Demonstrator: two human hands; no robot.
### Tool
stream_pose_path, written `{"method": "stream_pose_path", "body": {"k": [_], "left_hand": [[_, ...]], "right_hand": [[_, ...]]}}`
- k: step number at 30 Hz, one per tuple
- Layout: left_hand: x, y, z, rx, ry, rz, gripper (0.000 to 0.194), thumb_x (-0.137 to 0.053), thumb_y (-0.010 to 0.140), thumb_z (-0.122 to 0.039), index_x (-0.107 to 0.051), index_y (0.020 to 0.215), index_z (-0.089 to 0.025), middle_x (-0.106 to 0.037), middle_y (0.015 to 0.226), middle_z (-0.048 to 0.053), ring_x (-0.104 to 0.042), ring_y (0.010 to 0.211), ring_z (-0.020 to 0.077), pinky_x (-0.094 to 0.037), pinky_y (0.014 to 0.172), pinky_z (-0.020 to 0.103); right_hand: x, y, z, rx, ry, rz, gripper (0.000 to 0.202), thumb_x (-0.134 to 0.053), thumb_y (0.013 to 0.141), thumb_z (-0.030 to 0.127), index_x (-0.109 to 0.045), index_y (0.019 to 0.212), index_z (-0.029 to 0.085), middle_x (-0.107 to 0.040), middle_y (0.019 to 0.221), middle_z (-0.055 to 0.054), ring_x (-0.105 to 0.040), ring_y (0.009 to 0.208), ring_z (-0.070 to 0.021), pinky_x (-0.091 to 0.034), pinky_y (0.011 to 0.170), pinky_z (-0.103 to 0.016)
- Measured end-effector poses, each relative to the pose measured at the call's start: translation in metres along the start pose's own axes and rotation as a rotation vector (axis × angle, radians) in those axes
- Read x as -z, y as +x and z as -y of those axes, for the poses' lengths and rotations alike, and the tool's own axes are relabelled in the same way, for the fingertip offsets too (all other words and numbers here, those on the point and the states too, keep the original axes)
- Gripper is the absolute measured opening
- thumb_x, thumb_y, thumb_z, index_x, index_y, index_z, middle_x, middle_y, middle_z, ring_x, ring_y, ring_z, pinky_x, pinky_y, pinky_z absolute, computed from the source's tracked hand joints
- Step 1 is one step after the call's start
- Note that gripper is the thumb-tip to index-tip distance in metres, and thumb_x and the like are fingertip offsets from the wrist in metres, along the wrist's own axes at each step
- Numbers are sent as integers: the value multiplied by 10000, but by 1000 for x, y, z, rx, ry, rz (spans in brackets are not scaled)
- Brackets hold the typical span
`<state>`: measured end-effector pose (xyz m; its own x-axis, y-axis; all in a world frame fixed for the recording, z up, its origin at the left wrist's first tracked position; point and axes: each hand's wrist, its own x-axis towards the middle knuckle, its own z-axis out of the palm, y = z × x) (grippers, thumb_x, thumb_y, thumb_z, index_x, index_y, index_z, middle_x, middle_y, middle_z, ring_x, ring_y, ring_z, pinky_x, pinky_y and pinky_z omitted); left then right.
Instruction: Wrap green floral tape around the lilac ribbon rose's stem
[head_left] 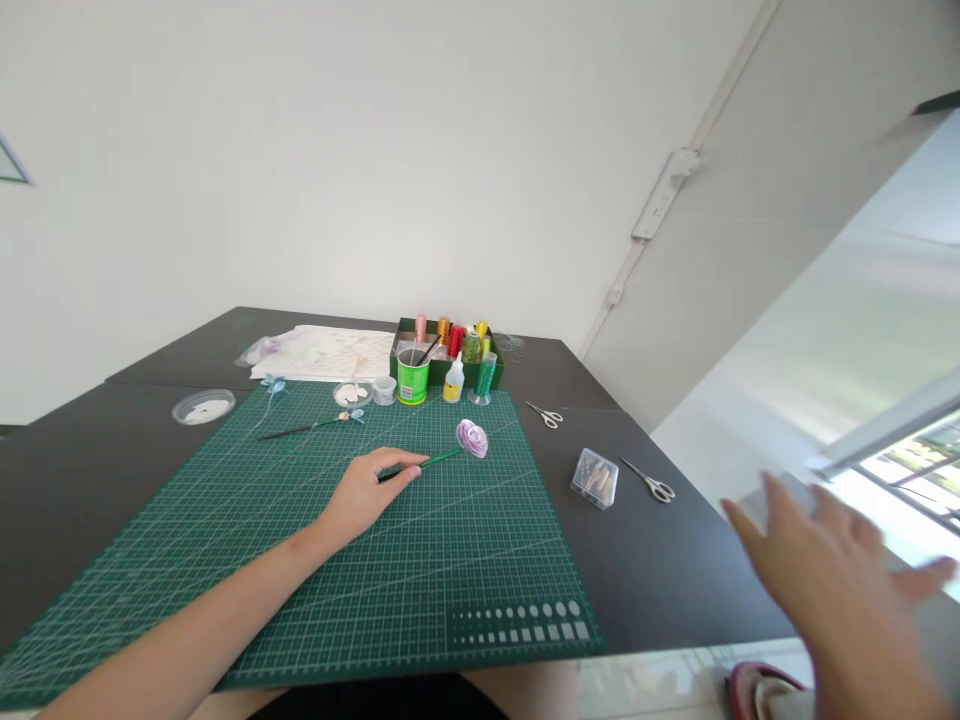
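My left hand [375, 485] rests over the green cutting mat [360, 580], fingers pinched round the green-wrapped stem of a lilac artificial flower [472, 438]. The flower's head points away to the right, and the stem's dark end shows under my fingers. Off the table's right side, my right hand [836, 560] is raised with its fingers spread, blurred by motion, and nothing in it. Closest to it on the dark table are a pair of scissors [656, 488] and a clear plastic box [596, 478] of small items.
At the back stand a green box [491, 375] of thread spools, a green can [412, 380], a glue bottle [454, 382] and a teal thread spool [486, 375]. Small scissors [551, 418] lie right of the mat. A blue-flowered stem [300, 430] and a dish [202, 408] are left.
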<state>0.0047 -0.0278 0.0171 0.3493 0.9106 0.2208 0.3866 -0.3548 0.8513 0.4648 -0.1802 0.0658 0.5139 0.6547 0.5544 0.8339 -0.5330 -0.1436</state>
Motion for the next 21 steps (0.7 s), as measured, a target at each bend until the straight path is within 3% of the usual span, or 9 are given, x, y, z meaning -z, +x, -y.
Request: {"method": "stream_pose_path", "body": {"k": [2, 4, 6, 9, 11, 13, 15, 17, 21], "left_hand": [[-1, -2, -2, 21, -96, 18, 317, -658, 887, -488, -818, 1056, -273, -817, 990, 41, -755, 967, 280, -589, 940, 417], [-1, -4, -5, 22, -172, 49, 312, -675, 878, -476, -819, 1053, -261, -815, 926, 41, -756, 920, 271, -592, 912, 407], [1, -7, -7, -12, -206, 74, 281, -700, 870, -459, -828, 1022, -260, -813, 920, 42, -750, 913, 265, -583, 907, 401], [2, -12, -8, -78, -244, 103, 248, -708, 884, -426, -836, 1020, -262, -816, 965, 44, -744, 926, 251, -570, 910, 387], [3, -16, -6, -128, -259, 94, 245, -697, 898, -397, -838, 1038, -253, -814, 968, 46, -739, 908, 235, -566, 886, 363], [4, -18, -3, -166, -236, 38, 239, -683, 913, -370, -840, 1042, -242, -804, 921, 43, -723, 847, 209, -563, 828, 326], [5, -18, 0, -185, -186, -52, 225, -682, 919, -348, -840, 1039, -242, -790, 873, 34, -695, 778, 183, -552, 756, 287], [7, -17, 3, -197, -130, -144, 211, -682, 922, -330, -840, 1038, -250, -786, 868, 26, -681, 748, 169, -541, 719, 265], [13, -11, 9, -205, -48, -266, 204, -668, 932, -324, -839, 1014, -251, -801, 920, 25, -703, 766, 169, -540, 706, 253]], "right_hand": [[-3, -37, 58, 236, 203, 143, 660, -336, 965, 616, -646, 1380, 207, -557, 1466, -259, -503, 1365, -486, -98, 1168, -807], [-3, -69, 119, 437, 503, 446, 607, -413, 967, 599, -633, 1401, 236, -566, 1506, -171, -466, 1440, -410, -157, 1234, -714], [-3, -94, 174, 531, 742, 786, 657, -487, 974, 584, -501, 1543, 256, -437, 1631, -111, -334, 1541, -355, -184, 1269, -639], [-7, -119, 236, 439, 1044, 1000, 804, -613, 934, 552, -343, 1634, 262, -340, 1683, -106, -240, 1583, -319, -216, 1280, -569], [-14, -132, 265, 325, 1302, 998, 795, -652, 918, 528, -373, 1613, 263, -484, 1574, -124, -395, 1503, -309, -304, 1247, -528], [-22, -143, 283, 167, 1502, 943, 784, -664, 916, 538, -387, 1596, 261, -619, 1368, -120, -656, 1173, -259, -507, 1069, -452], [-26, -150, 289, -2, 1575, 898, 803, -667, 903, 607, -412, 1572, 243, -664, 1041, -55, -622, 677, -144, -575, 694, -327], [-23, -154, 283, -111, 1578, 943, 810, -675, 862, 701, -526, 1478, 197, -524, 726, 45, -361, 455, -73, -385, 445, -233], [-3, -154, 245, -187, 1594, 1040, 684, -691, 794, 797, -733, 985, 141, -242, 527, 105, -194, 447, -54, -177, 424, -207]]}}
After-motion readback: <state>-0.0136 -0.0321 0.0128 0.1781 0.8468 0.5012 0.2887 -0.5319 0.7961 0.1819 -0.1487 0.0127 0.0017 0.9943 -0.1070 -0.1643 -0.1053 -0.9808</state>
